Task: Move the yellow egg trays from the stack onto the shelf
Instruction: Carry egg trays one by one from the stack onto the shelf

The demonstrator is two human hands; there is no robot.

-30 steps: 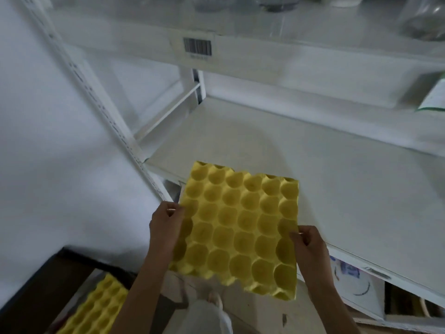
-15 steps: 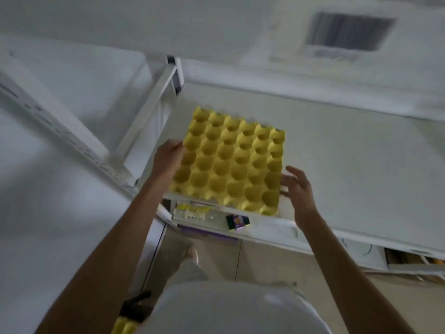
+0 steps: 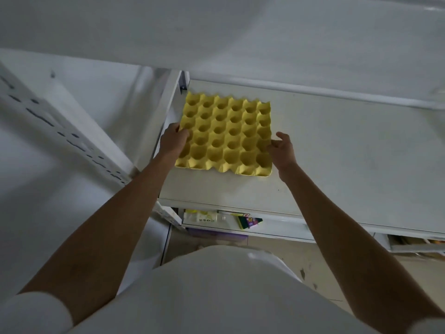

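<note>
One egg tray (image 3: 226, 135) flat on shelf (image 3: 337, 150), near back-left corner. Left hand (image 3: 172, 141) fingers grasping tray's left edge; right hand (image 3: 281, 149) loose, fingers released beside right edge. Stack out of view (remaining trays unknown).

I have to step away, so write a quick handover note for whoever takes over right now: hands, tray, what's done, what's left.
Left hand: grip on the left edge of the yellow egg tray.
Right hand: fingers loose at the tray's right edge, seemingly letting go.
Tray: lying flat on the white shelf, near its left rear corner.
Done: this tray is on the shelf.
Left: release both hands, then fetch more trays; the stack is out of view.
</note>
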